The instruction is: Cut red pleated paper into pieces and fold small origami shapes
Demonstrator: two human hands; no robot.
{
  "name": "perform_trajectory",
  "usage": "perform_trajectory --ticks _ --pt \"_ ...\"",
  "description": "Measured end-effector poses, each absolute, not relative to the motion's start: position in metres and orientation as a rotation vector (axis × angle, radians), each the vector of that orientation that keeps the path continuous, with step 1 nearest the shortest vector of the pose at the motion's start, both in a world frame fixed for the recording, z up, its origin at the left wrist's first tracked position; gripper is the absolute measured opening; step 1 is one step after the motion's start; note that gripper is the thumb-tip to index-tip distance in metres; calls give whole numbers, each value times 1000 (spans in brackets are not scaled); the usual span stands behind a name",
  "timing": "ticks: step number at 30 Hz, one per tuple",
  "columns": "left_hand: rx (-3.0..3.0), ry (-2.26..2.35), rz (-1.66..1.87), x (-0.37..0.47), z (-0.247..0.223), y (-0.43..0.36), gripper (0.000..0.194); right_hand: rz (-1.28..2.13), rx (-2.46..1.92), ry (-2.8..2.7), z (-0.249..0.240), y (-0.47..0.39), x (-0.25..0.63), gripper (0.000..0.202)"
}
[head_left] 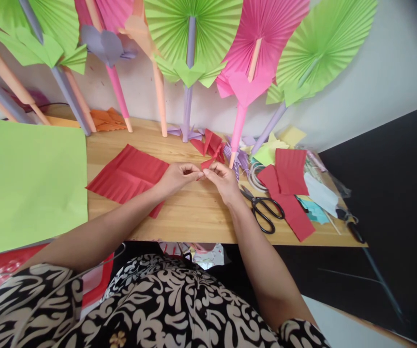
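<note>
My right hand [226,182] pinches a small piece of red paper [207,164], which shows just above its fingertips. Against it, my left hand [180,177] is closed in a pinch, thumb and forefinger pressed together; whatever lies between them is hidden. Both sets of fingertips meet over the wooden table. Under and beside my left wrist lies a creased red paper sheet [128,174]. Folded red paper shapes [212,144] sit just beyond the hands. Black-handled scissors [262,209] rest to the right of my right wrist.
Pleated green paper fans [194,43] and pink paper fans [262,36] on rolled-paper stems lean on the wall. A large green sheet [30,183] covers the left side. Tape rolls [256,176], red strips [291,171] and scraps crowd the right. The table's front edge [194,240] is near my body.
</note>
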State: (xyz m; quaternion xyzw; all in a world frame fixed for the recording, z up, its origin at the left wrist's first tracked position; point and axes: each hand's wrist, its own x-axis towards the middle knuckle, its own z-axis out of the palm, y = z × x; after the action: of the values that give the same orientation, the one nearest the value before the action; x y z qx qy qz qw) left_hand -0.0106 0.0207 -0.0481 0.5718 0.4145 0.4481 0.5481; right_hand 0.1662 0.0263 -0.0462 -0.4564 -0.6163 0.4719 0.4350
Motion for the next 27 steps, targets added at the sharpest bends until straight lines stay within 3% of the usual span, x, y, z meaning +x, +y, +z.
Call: perform_trajectory --ticks 22,27 --pt "1462 945 859 -11 -51 19 19 1289 -960 -1036 -46 36 173 29" --pt "1397 1054 1042 -12 -50 23 22 1188 -918 -821 -42 47 192 31"
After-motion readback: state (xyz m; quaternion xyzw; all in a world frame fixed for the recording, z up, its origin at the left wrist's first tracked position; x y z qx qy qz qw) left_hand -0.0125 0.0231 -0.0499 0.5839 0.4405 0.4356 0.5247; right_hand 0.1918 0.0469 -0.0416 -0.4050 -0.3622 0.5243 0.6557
